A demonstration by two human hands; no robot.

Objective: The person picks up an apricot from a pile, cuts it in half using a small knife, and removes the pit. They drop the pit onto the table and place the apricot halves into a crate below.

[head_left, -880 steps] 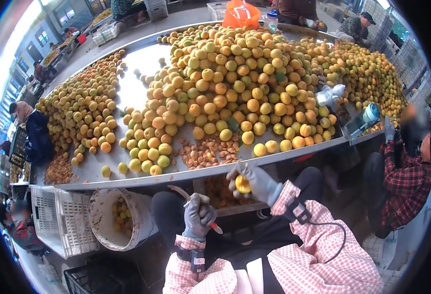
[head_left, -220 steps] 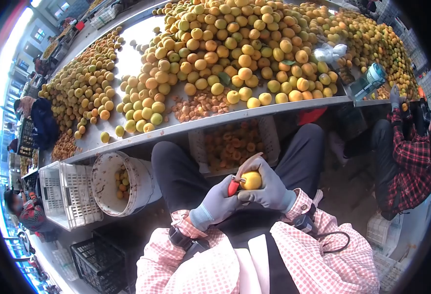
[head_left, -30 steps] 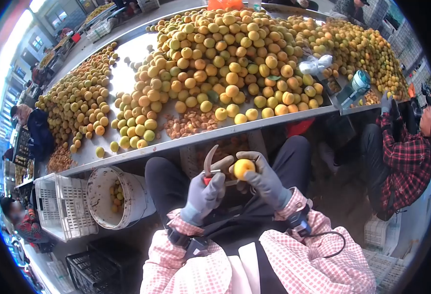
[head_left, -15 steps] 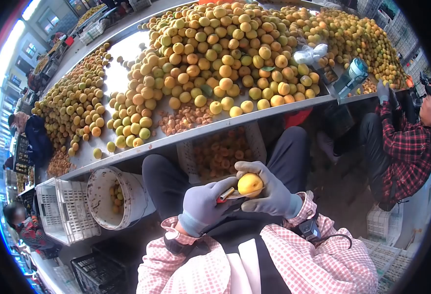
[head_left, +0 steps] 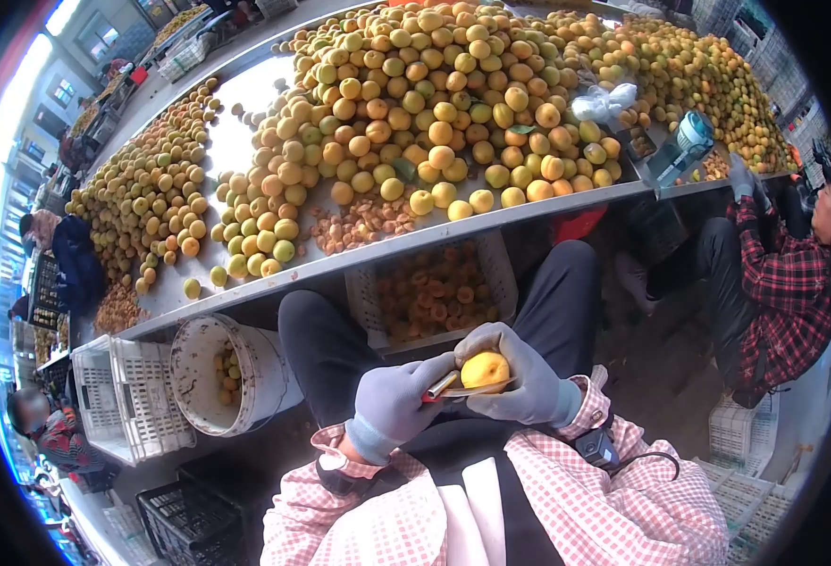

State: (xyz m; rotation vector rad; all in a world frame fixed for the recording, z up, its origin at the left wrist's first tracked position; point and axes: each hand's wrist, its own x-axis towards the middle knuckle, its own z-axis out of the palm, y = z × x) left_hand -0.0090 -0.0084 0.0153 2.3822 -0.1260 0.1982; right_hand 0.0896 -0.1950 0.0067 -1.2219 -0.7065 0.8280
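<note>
My left hand [head_left: 392,404], in a grey glove, is closed around a small knife [head_left: 442,385] with a red part at its handle. The knife's blade [head_left: 486,388] lies against the lower side of a yellow apricot [head_left: 484,368]. Gloved fingers of my right hand [head_left: 527,379] wrap round that apricot from the right. Both hands are close together above my lap. Beyond them, between my knees, sits a white crate [head_left: 366,307] holding apricot halves [head_left: 439,297].
A metal table [head_left: 340,262] bears heaped apricots [head_left: 415,104] and a patch of pits [head_left: 363,224]. At left stand a white bucket [head_left: 269,377] and white crates [head_left: 132,401]. A turquoise-lidded bottle [head_left: 684,146] is at right, near a seated person in plaid [head_left: 783,274].
The knife's blade now shows across the apricot's lower side, and the apricot has turned a little in my right hand. The view has shifted slightly.
</note>
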